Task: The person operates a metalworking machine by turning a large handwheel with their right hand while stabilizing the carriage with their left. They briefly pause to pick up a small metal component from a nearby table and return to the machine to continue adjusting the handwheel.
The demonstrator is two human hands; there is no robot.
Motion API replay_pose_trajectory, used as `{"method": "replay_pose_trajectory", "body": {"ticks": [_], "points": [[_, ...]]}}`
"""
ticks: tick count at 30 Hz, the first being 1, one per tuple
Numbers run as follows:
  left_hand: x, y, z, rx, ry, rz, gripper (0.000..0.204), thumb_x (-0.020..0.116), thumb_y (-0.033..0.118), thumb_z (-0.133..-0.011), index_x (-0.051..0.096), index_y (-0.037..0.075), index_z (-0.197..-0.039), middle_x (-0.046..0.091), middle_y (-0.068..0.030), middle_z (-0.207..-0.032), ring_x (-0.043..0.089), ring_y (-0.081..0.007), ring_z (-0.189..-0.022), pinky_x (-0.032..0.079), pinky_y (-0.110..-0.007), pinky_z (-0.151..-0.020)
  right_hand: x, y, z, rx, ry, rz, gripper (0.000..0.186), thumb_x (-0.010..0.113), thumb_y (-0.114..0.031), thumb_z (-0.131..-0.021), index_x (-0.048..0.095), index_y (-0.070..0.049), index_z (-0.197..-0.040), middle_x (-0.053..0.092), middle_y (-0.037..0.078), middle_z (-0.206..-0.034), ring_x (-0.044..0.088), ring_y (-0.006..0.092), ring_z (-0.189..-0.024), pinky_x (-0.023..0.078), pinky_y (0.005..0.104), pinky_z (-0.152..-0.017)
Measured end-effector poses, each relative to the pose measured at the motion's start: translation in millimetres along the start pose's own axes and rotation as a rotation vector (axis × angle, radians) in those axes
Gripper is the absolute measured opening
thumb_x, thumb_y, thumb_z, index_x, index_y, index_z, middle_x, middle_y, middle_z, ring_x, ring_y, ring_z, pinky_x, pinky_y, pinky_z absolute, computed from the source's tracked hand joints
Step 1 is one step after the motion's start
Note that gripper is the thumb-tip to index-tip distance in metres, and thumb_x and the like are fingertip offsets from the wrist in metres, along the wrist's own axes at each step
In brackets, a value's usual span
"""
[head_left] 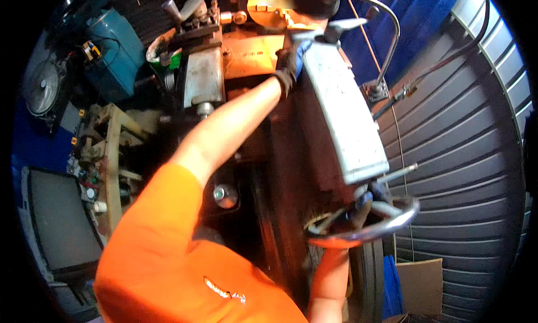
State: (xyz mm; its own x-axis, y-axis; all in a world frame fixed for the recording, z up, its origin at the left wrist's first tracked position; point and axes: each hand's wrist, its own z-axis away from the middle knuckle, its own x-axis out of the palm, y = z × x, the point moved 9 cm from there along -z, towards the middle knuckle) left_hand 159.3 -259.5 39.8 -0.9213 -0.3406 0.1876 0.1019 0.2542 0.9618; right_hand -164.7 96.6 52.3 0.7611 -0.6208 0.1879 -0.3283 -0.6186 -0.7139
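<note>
The gloved right hand (360, 208) was at the middle of a shiny handwheel (388, 227), the gloved left hand (296, 62) against the far end of a grey machine housing (348, 118); how closed either was could not be told. The housing stretched between them, a round chuck (268, 2) beyond the left.

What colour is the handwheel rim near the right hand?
The handwheel rim is shiny silver, seen best in the head view.

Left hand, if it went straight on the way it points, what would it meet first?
The left hand points up and to the right, so probably the long pale grey metal housing, near its upper end. They may be touching there; blur and unclear depth hide any gap.
</note>
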Motion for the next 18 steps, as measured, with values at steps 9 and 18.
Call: {"method": "replay_pose_trajectory", "body": {"ticks": [9,18], "points": [[-31,53,24,-0.156,0.185,-0.678,0.082,0.073,0.056,-0.083,0.053,0.002,-0.141,0.066,-0.0234,-0.127,0.067,-0.033,-0.112,0.051,-0.043,-0.098,-35,103,12,-0.022,-0.396,0.454,0.042,0.066,-0.02,-0.096,0.054,-0.001,-0.132,0.065,0.016,-0.118,0.065,0.0255,-0.105,0.053,0.0397,-0.096],[106,160,231,0.718,-0.711,-0.777,0.055,0.065,0.054,-0.085,0.07,0.011,-0.12,0.064,-0.0158,-0.125,0.057,-0.0353,-0.122,0.042,-0.047,-0.107,-91,135,-122,0.64,-0.11,0.011,0.05,0.061,-0.044,-0.099,0.06,-0.004,-0.13,0.063,0.015,-0.121,0.063,0.0248,-0.108,0.05,0.0391,-0.096]]}}
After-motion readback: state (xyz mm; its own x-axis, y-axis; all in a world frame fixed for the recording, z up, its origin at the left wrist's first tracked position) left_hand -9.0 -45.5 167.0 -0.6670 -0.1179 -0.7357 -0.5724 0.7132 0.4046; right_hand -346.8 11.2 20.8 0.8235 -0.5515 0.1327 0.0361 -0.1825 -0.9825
